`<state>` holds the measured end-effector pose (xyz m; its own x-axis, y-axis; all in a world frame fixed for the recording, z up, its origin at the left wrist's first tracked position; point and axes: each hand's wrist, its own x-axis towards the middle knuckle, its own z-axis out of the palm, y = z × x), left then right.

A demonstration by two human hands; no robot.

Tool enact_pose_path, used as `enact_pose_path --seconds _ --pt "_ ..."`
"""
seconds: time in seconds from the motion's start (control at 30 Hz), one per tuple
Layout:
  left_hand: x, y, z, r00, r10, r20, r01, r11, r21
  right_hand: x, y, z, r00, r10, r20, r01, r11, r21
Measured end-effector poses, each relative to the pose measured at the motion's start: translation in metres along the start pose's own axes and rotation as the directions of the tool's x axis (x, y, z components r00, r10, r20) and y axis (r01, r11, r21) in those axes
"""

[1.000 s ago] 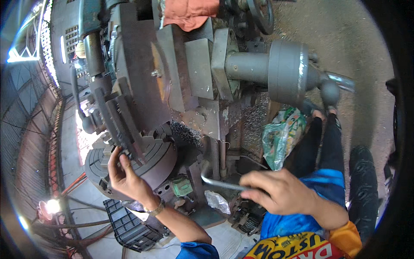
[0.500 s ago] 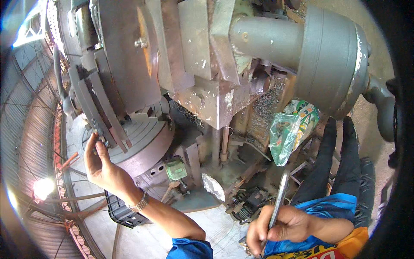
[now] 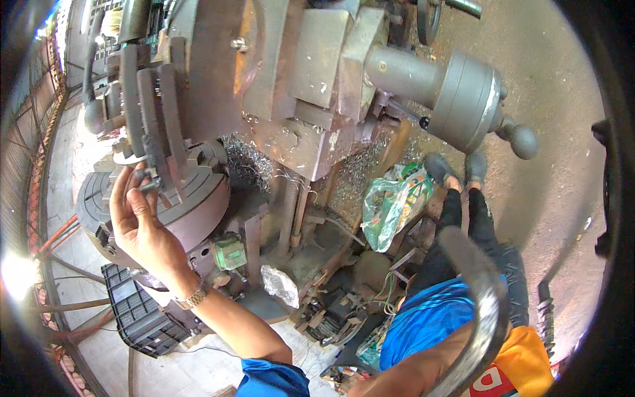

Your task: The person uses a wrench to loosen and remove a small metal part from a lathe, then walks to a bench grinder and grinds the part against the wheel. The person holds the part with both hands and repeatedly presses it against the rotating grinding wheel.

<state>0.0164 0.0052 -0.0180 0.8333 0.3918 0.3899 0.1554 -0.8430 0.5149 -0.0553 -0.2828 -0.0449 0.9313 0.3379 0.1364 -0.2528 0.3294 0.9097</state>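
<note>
My left hand (image 3: 142, 221) is raised at the left, thumb and fingers closed round a small metal bolt-like piece (image 3: 151, 184). That piece sits at the lower end of the upright steel bars (image 3: 151, 109) of a large machine, just above a round slotted chuck (image 3: 205, 188). A bent metal bar (image 3: 486, 311), blurred and close to the camera, rises from the lower edge across my right forearm. My right hand (image 3: 360, 389) is mostly cut off by that edge. Its fingers are hidden, so its grip on the bar does not show.
A cylindrical grey housing with a ball-ended handle (image 3: 524, 141) juts out to the right. Below lie a green-and-clear plastic bag (image 3: 395, 206), metal shavings, a green box (image 3: 229, 252), a motor-like unit (image 3: 331, 314) and a black crate (image 3: 142, 317). My legs stand at the right.
The view has shifted, showing more floor at right. My left hand stays at the bars, its fingers now round the small piece. The bar has swung up near the camera; my right hand dropped toward the lower edge.
</note>
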Motion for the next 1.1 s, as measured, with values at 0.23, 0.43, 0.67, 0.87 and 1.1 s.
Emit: enact_pose_path --seconds 0.23,0.43,0.67,0.87,1.1 --pt "-0.043 -0.010 0.020 0.965 -0.261 0.037 0.260 0.965 0.014 -0.011 -0.048 -0.008 0.959 0.122 -0.258 -0.256 0.763 -0.593" --pt "-0.042 -0.021 0.030 0.965 -0.250 -0.074 0.239 0.961 -0.137 -0.007 -0.044 0.002 0.965 0.037 -0.259 -0.240 0.523 -0.818" --pt "-0.042 -0.024 0.031 0.967 -0.241 -0.079 0.223 0.956 -0.189 0.012 -0.029 -0.006 0.892 -0.049 -0.449 -0.448 0.022 -0.894" --pt "-0.035 -0.014 0.030 0.975 -0.214 -0.059 0.203 0.967 -0.155 0.056 0.006 0.022 0.903 -0.188 -0.386 -0.262 -0.954 -0.148" --pt "-0.021 -0.002 -0.008 0.998 -0.013 -0.061 -0.006 0.955 -0.296 0.129 0.028 0.007 0.981 0.164 -0.103 0.165 -0.986 -0.003"
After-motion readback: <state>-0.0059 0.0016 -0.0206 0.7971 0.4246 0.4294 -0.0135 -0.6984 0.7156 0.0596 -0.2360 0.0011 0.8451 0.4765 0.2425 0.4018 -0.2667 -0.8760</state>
